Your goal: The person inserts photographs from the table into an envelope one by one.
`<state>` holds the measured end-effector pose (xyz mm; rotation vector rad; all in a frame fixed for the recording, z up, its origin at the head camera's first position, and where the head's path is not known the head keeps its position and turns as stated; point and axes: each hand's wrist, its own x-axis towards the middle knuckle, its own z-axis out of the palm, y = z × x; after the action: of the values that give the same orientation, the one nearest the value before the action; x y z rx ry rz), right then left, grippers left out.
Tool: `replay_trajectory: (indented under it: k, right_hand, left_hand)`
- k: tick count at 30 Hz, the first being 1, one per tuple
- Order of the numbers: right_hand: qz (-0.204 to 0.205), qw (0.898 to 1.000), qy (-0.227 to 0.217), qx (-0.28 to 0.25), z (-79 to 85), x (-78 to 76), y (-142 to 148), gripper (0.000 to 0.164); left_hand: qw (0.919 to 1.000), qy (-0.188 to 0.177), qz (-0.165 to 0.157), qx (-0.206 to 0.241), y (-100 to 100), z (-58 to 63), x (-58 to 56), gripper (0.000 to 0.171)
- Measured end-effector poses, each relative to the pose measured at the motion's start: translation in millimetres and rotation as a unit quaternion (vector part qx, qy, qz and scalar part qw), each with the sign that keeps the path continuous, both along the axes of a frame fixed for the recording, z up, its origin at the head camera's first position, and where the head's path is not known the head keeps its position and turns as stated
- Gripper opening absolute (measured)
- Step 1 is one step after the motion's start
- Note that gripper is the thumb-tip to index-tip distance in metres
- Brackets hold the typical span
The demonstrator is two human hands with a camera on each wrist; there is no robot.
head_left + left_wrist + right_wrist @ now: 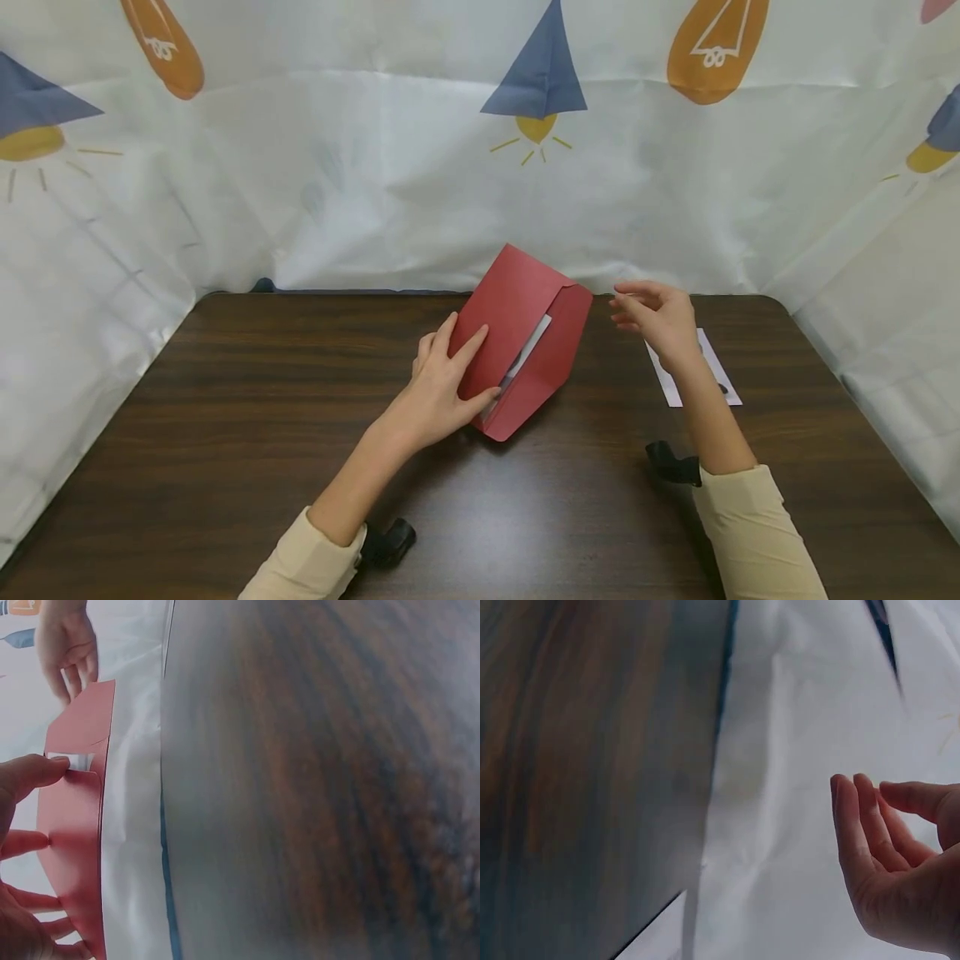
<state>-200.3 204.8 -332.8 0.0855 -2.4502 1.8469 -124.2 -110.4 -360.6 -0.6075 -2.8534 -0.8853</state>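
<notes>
A red envelope (502,312) stands tilted over the table, its flap folded open along the right side. White paper (528,348) shows in the envelope's opening. My left hand (435,396) holds the envelope at its lower left, fingers spread over the red face and the thumb at the opening by the paper. To the right, my right hand (662,323) is raised apart from the envelope with nothing in it, its fingers bent loosely and the thumb near them. Below that hand and forearm, partly covered, lies a white card (718,375) with dark marks.
The dark wood table (247,433) ends at a white curtain (360,200) printed with lamps. Black wrist mounts (388,543) sit under both forearms, close to the tabletop.
</notes>
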Motion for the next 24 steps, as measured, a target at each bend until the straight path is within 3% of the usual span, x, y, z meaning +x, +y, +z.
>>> replay_trajectory:
  k: [6,11,24]
  right_hand:
    - [-0.002,1.0,0.007,0.019,-10.4,-5.8,10,0.036]
    - [-0.014,0.997,0.002,0.07,-15.4,-8.9,19,0.035]
    - [0.0,0.979,-0.003,0.204,-22.3,-9.6,46,0.041]
  left_hand:
    - [0.9999,0.008,-0.004,0.006,-2,0.0,-0.4,0.084]
    - [0.9999,0.011,-0.007,0.008,-2,0.0,-0.3,0.083]
    - [0.9999,0.011,-0.008,0.009,-2,-0.1,0.3,0.082]
